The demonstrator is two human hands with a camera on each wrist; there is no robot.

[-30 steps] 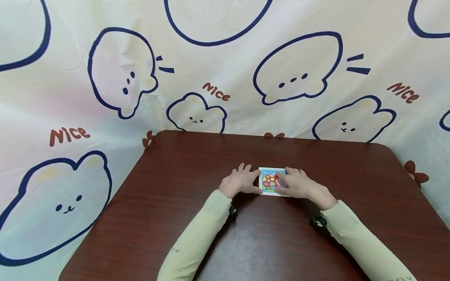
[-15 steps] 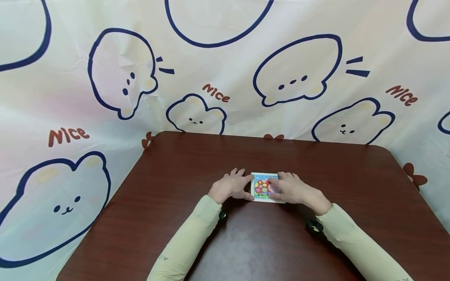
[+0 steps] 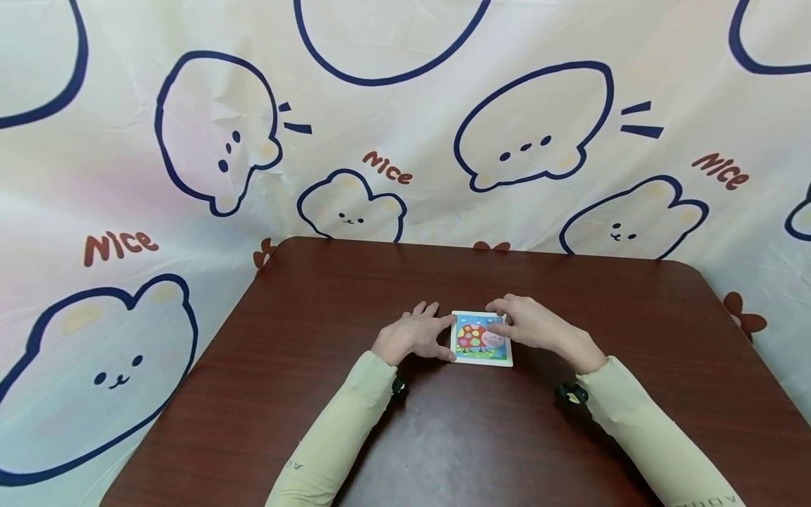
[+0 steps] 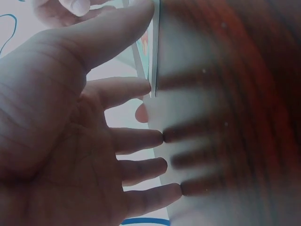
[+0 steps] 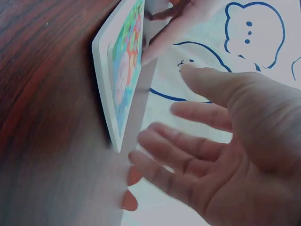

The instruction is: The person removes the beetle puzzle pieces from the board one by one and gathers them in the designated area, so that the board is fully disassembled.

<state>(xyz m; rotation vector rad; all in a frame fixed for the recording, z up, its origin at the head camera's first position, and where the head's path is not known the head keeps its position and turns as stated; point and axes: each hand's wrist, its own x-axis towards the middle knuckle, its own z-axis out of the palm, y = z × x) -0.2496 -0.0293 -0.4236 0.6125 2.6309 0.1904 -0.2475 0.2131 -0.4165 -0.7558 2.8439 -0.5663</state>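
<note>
Nearest to you, at the lower middle of the head view, your two pale green sleeves (image 3: 342, 436) run up to the hands. Your left hand (image 3: 412, 336) lies flat with straight, spread fingers, its thumb and forefinger touching the left edge of the small square white-framed picture board (image 3: 481, 338) with a bright ladybird scene. Your right hand (image 3: 535, 325) reaches over the board's right side with loosely bent, open fingers; whether its fingertips actually press the face is hard to tell, since the right wrist view shows them just off the surface. The board lies flat at the centre of the dark red-brown wooden table (image 3: 317, 296).

It looks light, stiff and thin, with a smooth face likely to slide on the polished top. Its white frame (image 5: 102, 80) is thick enough to pinch, so take it by opposite edges, not by the printed face.

Beyond the table hangs the cream cloth backdrop with blue-outlined bears (image 3: 215, 134).
</note>
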